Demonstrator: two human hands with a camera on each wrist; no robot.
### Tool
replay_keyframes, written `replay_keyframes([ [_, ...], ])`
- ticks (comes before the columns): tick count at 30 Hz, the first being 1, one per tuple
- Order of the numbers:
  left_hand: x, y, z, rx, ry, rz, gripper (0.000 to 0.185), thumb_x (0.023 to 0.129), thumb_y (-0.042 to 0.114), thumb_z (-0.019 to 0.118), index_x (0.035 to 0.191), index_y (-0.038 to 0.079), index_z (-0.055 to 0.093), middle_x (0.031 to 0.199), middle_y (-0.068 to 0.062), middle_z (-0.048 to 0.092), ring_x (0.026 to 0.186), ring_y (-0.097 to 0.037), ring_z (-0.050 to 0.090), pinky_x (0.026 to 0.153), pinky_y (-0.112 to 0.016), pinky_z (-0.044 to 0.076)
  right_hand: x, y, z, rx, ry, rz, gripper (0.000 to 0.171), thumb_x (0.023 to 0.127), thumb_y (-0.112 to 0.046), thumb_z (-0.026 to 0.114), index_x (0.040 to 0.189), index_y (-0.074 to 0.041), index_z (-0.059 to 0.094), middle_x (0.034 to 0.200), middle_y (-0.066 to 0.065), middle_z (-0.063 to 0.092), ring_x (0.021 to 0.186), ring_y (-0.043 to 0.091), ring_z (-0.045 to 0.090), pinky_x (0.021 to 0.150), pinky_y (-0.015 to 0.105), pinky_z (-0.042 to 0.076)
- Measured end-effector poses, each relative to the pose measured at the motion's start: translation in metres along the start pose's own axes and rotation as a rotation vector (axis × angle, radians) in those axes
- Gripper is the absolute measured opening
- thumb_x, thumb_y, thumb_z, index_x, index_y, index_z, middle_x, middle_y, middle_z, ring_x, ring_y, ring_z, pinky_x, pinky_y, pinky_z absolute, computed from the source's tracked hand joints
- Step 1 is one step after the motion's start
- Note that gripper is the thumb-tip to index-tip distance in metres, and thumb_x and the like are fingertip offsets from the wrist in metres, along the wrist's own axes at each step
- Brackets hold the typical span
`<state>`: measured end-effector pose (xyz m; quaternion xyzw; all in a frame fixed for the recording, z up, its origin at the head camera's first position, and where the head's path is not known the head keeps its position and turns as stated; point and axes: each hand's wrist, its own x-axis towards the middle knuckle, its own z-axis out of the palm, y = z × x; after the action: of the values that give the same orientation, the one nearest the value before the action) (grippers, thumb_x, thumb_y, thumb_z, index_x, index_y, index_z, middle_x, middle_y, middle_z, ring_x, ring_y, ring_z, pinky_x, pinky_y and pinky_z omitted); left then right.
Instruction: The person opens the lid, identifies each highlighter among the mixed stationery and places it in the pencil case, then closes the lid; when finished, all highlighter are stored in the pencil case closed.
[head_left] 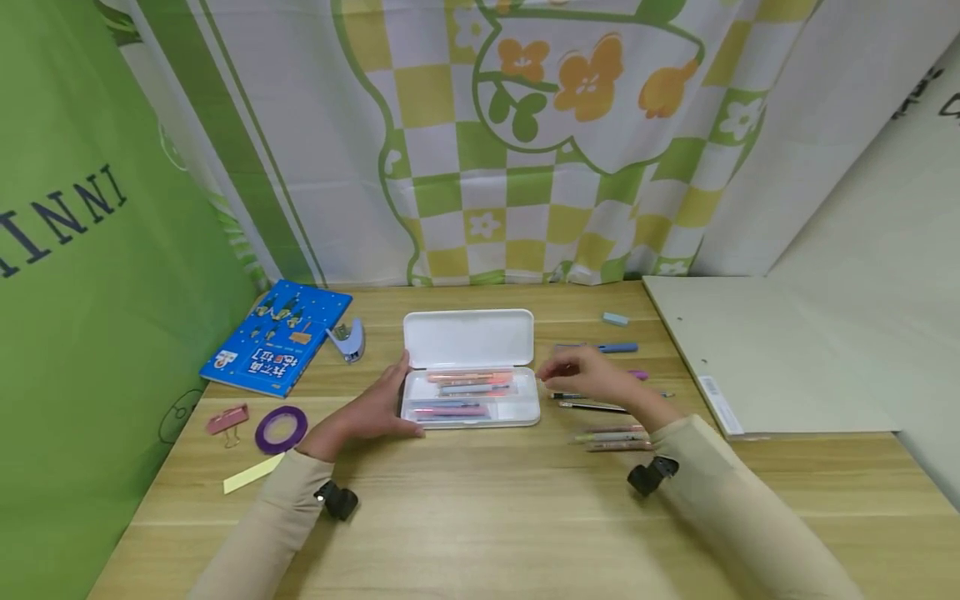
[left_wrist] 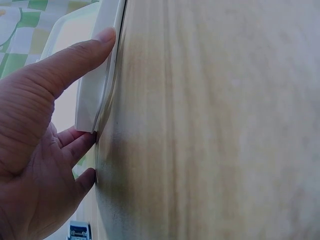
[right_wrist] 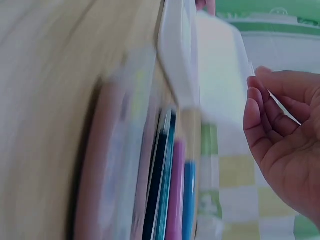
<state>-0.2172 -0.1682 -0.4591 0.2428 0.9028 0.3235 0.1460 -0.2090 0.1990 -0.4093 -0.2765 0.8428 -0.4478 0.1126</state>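
Note:
A white pencil case [head_left: 517, 412] lies with its lid [head_left: 468, 337] tipped back. Pens with orange and grey barrels [head_left: 472, 379] lie in its rear compartment; pink and blue ones [head_left: 450, 411] lie in the front. My left hand [head_left: 372, 407] holds the case's left end, thumb along the front wall and fingers at the side, as the left wrist view shows of this hand [left_wrist: 45, 130]. At the case's right end hovers my right hand [head_left: 588, 375], its fingers loosely bent and thumb close to the index finger; nothing shows between them in the right wrist view [right_wrist: 285, 125].
Right of the case lie a blue pen [head_left: 618, 347], a black-and-white pencil [head_left: 592, 407], several pale pens [head_left: 615, 437] and a blue eraser [head_left: 615, 319]. A large board [head_left: 780, 367] lies beyond. Leftward are a blue book [head_left: 285, 325], stapler [head_left: 348, 342], binder clip [head_left: 227, 419], purple tape [head_left: 262, 433] and yellow strip [head_left: 251, 475].

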Motion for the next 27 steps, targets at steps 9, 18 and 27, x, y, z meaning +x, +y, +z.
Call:
replay_keyframes([
  [9, -0.001, 0.002, 0.0, -0.015, -0.001, -0.004, 0.129, 0.068, 0.035, 0.085, 0.148, -0.003, -0.009, 0.151, -0.025, 0.017, 0.138, -0.037, 0.021, 0.111, -0.05, 0.021, -0.047, 0.018, -0.024, -0.012, -0.006, 0.07, 0.017, 0.087, -0.006, 0.066, 0.1, 0.005, 0.068, 0.098, 0.016, 0.069, 0.084, 0.012, 0.062, 0.069, 0.024, 0.051],
  [18, -0.001, 0.002, -0.001, -0.004, -0.003, -0.015, 0.13, 0.068, 0.036, 0.085, 0.148, -0.003, -0.009, 0.149, -0.024, 0.022, 0.137, -0.035, 0.023, 0.111, -0.049, 0.022, -0.072, 0.039, -0.021, -0.022, -0.066, 0.096, 0.015, 0.086, -0.003, 0.066, 0.099, 0.003, 0.068, 0.096, 0.013, 0.068, 0.087, 0.011, 0.062, 0.074, 0.024, 0.051],
  [27, -0.001, 0.003, -0.001, -0.015, -0.003, 0.002, 0.129, 0.068, 0.035, 0.085, 0.148, -0.004, -0.008, 0.15, -0.026, 0.018, 0.138, -0.037, 0.021, 0.111, -0.05, 0.022, -0.075, 0.046, -0.016, -0.154, -0.077, 0.019, 0.016, 0.083, 0.006, 0.065, 0.097, 0.0, 0.069, 0.095, 0.009, 0.068, 0.087, 0.019, 0.063, 0.075, 0.027, 0.052],
])
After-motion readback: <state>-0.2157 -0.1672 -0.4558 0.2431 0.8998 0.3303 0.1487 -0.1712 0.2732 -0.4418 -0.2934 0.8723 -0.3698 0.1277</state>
